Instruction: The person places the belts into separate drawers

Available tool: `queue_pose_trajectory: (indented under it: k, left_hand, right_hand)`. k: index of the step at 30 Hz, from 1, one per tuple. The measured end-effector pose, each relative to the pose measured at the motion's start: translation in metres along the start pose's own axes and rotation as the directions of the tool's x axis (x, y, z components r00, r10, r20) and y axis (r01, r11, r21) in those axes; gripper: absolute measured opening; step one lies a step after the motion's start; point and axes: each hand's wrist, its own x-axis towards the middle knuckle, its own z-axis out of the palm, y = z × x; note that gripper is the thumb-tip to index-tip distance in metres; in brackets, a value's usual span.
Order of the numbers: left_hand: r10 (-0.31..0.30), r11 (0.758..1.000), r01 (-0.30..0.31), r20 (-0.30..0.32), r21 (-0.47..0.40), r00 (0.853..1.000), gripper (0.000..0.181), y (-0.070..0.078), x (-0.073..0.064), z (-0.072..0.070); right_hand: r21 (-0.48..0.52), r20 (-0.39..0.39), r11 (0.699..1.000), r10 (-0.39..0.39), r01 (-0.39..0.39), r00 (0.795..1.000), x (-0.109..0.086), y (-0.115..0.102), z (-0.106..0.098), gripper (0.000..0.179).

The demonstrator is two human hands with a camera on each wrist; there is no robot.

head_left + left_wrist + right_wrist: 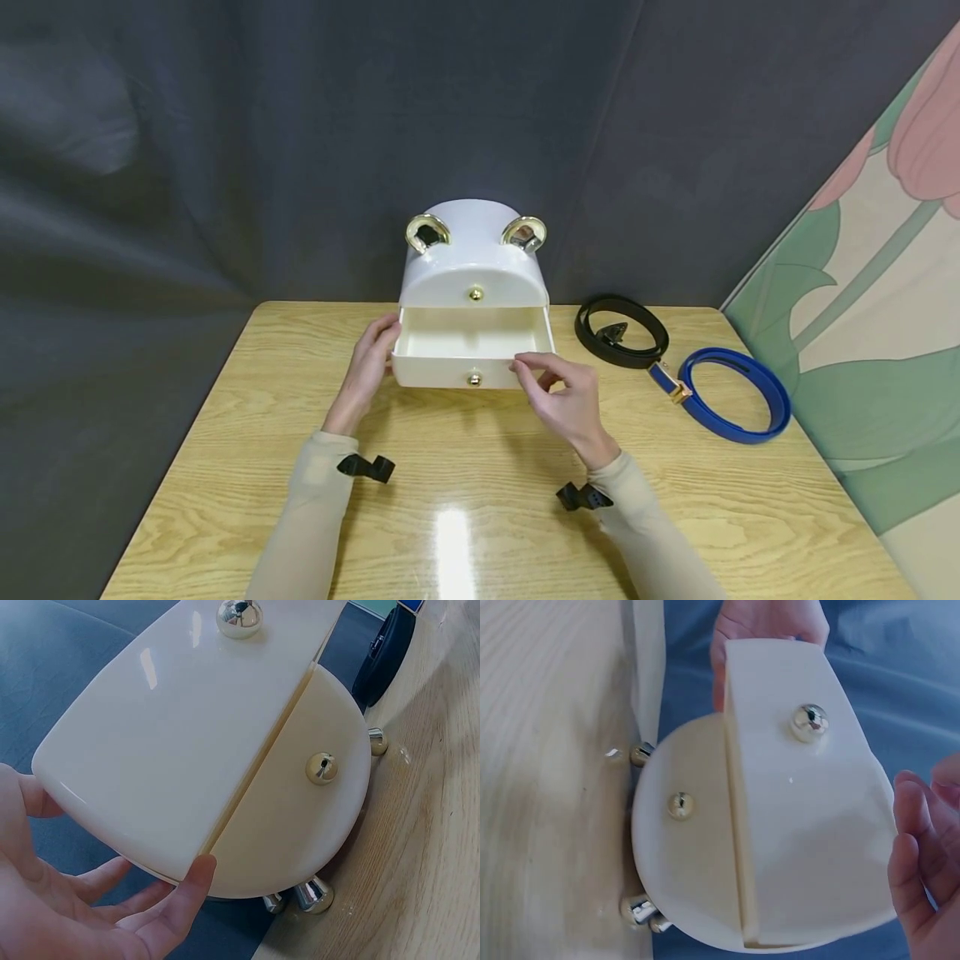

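A white rounded storage box (476, 223) with gold ears stands at the table's back edge. Its middle drawer (435, 372) is pulled out, showing a bare cream interior and a gold knob (474, 379). At that drawer's left end my left hand (112, 896) grips it, the thumb tip hidden behind the rim and the other fingers along the side and corner. My right hand (561, 396) is at the right end of the drawer's front rim, fingers loosely bent. In the right wrist view its fingertips (904, 847) lie close to the rim; contact is unclear.
Right of the box lie a coiled black belt (637, 358) and a coiled blue belt (780, 408) with a gold buckle (679, 392). Below the open drawer, a rounded lower front (694, 847) with its own knob sits on gold feet. A dark curtain (337, 125) hangs behind the wooden table (270, 400).
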Motion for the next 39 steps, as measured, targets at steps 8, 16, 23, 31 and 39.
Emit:
queue_pose_trajectory:
  k: [8, 16, 23, 31, 39]
  left_hand:
    - [-0.013, 1.000, 0.013, 0.006, 0.006, 1.000, 0.059, -0.001, -0.001, -0.001]
    - [-0.023, 1.000, 0.023, 0.016, 0.002, 1.000, 0.060, 0.001, -0.001, 0.000]
    - [-0.022, 1.000, 0.022, 0.024, -0.001, 0.999, 0.062, 0.001, -0.001, 0.000]
    - [-0.043, 0.999, 0.043, 0.041, -0.013, 0.998, 0.063, 0.000, -0.003, -0.002]
    - [-0.033, 0.999, 0.035, 0.042, -0.033, 0.999, 0.061, 0.000, -0.002, -0.002]
  right_hand:
    - [-0.025, -0.086, 0.999, 0.043, -0.046, 0.995, 0.008, 0.004, -0.020, 0.014]
    - [-0.047, -0.233, 0.977, 0.189, -0.206, 0.954, 0.016, 0.018, -0.047, 0.017]
    - [-0.117, -0.253, 0.873, 0.435, -0.473, 0.864, 0.006, 0.053, -0.064, 0.019]
    - [-0.311, -0.176, 0.741, 0.571, -0.595, 0.802, -0.013, 0.081, -0.060, 0.026]
    - [-0.447, -0.241, 0.639, 0.588, -0.626, 0.772, -0.020, 0.097, -0.064, 0.031]
